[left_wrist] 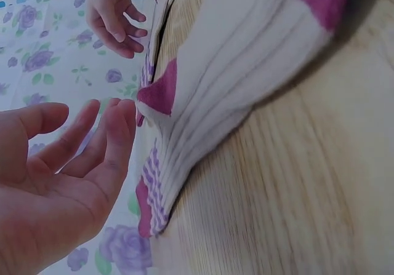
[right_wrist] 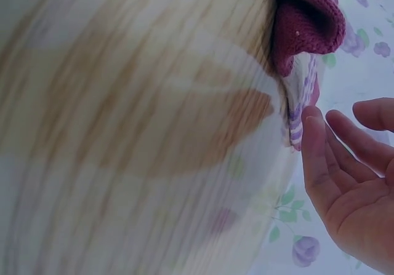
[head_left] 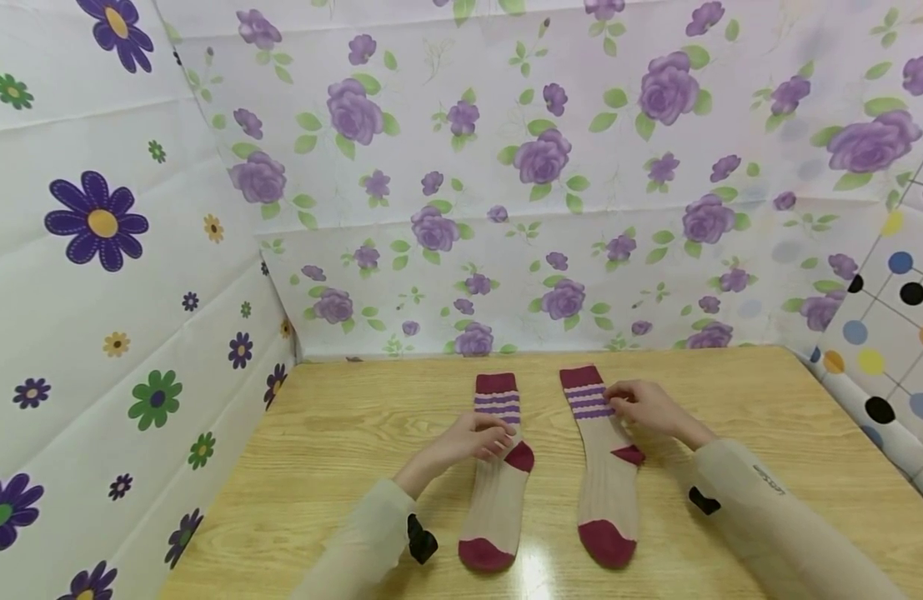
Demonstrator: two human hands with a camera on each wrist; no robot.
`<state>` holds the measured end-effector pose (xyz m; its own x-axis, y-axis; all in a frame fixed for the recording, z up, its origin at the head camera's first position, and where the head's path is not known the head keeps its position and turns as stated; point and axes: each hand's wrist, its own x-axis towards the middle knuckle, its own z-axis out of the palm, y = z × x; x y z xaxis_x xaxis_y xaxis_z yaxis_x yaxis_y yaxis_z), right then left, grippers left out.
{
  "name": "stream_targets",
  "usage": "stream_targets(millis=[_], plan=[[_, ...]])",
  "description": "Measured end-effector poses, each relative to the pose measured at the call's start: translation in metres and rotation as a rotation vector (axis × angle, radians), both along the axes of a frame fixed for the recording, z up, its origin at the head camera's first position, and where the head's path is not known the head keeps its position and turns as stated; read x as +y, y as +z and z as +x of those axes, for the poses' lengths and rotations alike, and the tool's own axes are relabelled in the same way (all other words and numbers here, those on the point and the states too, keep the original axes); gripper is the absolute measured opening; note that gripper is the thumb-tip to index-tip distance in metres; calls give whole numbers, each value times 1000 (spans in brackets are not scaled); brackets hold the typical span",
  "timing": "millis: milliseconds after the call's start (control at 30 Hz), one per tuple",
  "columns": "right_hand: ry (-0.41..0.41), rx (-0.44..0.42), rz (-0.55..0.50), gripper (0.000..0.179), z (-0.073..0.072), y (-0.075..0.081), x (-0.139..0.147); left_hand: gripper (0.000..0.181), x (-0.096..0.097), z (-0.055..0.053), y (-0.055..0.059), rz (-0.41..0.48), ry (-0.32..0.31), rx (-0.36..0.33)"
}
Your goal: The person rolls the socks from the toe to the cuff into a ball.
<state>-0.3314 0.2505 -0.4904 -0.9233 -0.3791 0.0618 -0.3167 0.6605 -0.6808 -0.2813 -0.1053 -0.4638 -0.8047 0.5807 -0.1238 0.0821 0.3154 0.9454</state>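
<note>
Two beige socks lie flat side by side, each with a maroon cuff, heel and toe and purple stripes below the cuff. Over the left sock (head_left: 497, 508), near its heel and stripes, hovers my left hand (head_left: 472, 439), its fingers loosely bent and holding nothing. My right hand (head_left: 647, 406) is beside the striped part of the right sock (head_left: 602, 475), fingertips right at its edge. In the right wrist view the maroon heel (right_wrist: 301, 32) of that sock stands up a little from the table, and the right hand's fingers (right_wrist: 315, 146) are relaxed.
The socks lie on a wooden table (head_left: 341, 467). Behind it hangs a white cloth with purple roses (head_left: 431, 283). A daisy-patterned cloth (head_left: 93, 333) borders the left side, and a dotted cloth (head_left: 896, 358) the right. Black straps (head_left: 421, 540) sit at both wrists.
</note>
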Motion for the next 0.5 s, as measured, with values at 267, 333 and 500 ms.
stream_targets(millis=[267, 333, 500], plan=[[-4, 17, -8, 28, -2, 1, -2, 33, 10, 0, 3, -28, -55, -1], [-10, 16, -5, 28, -3, -1, -3, 34, 13, 0, 4, -35, -71, -13], [-26, -3, -5, 29, -5, -3, -5, 36, 22, 1, 4, -42, -119, -50]])
